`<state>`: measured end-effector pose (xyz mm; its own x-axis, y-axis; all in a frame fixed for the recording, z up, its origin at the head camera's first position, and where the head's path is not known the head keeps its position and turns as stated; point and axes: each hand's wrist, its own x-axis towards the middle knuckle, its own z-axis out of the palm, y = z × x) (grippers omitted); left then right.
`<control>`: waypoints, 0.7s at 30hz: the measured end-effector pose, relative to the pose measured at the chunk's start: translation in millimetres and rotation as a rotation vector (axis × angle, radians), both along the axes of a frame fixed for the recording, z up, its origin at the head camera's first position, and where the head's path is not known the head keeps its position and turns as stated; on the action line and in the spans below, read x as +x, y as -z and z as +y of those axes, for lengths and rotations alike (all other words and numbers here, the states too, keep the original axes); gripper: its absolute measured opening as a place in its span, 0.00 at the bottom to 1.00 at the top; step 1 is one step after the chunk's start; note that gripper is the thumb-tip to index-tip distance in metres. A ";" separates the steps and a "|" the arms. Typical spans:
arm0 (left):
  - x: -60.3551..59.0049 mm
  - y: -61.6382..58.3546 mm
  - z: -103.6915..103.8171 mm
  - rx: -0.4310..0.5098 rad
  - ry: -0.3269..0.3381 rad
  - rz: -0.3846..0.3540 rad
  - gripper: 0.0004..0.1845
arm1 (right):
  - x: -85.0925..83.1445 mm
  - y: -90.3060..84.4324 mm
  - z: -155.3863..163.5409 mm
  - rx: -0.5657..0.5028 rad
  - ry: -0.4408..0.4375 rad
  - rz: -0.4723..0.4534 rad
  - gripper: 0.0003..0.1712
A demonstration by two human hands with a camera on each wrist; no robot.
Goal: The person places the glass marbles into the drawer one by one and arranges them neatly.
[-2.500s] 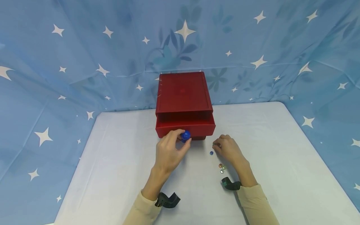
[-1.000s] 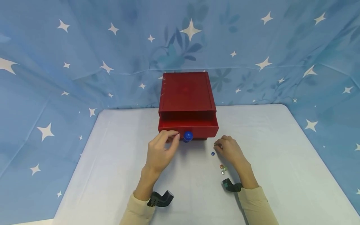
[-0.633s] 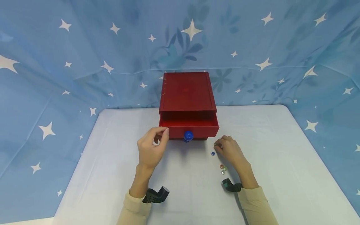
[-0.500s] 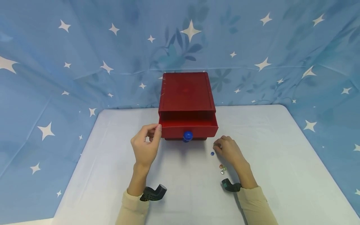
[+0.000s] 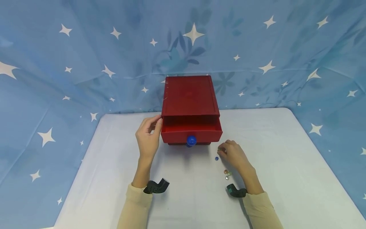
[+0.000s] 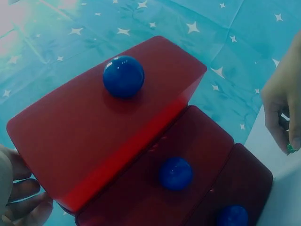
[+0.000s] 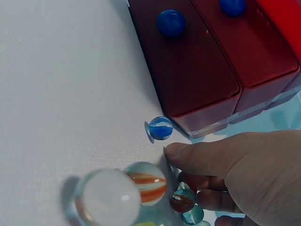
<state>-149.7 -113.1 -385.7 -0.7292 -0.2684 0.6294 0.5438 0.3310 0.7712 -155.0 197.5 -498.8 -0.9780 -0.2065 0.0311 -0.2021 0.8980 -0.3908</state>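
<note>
The red cabinet [image 5: 190, 95] has its top drawer [image 5: 206, 136] pulled out, with a round blue knob [image 5: 191, 140] on the front. My left hand [image 5: 147, 140] is at the cabinet's front left corner, fingertips against its side and nothing in the grasp. To the right of the cabinet, low at the table, my right hand [image 5: 233, 154] curls thumb and fingers round small glass marbles [image 7: 183, 198]. In the left wrist view a green marble [image 6: 290, 149] shows at its fingertips. A blue swirled marble [image 7: 161, 128] lies just beyond the right thumb.
Several more glass marbles [image 5: 227, 177] lie grouped on the white table [image 5: 188, 203], nearer me than the right hand. Two lower drawers with blue knobs [image 6: 176, 173] stand beneath the pulled-out one. A blue star-patterned cloth [image 5: 125, 57] hangs behind.
My left hand has let go of the top drawer's knob and moved left, then forward to the cabinet's side. The drawer stays out. My right hand keeps its place.
</note>
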 end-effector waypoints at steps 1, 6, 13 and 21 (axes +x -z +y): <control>-2.9 3.1 -0.9 -0.004 -0.001 0.007 0.10 | 0.3 0.4 -0.2 -0.004 0.001 -0.003 0.10; -18.2 24.9 -7.9 -0.047 -0.017 0.064 0.11 | 1.4 2.2 -0.6 -0.008 0.009 -0.011 0.11; -25.4 31.8 -12.4 -0.106 -0.007 0.131 0.14 | 1.8 1.1 -0.4 -0.010 0.020 -0.008 0.11; -26.4 30.9 -13.6 -0.120 -0.012 0.136 0.13 | 0.3 2.4 -0.4 -0.011 0.010 0.003 0.10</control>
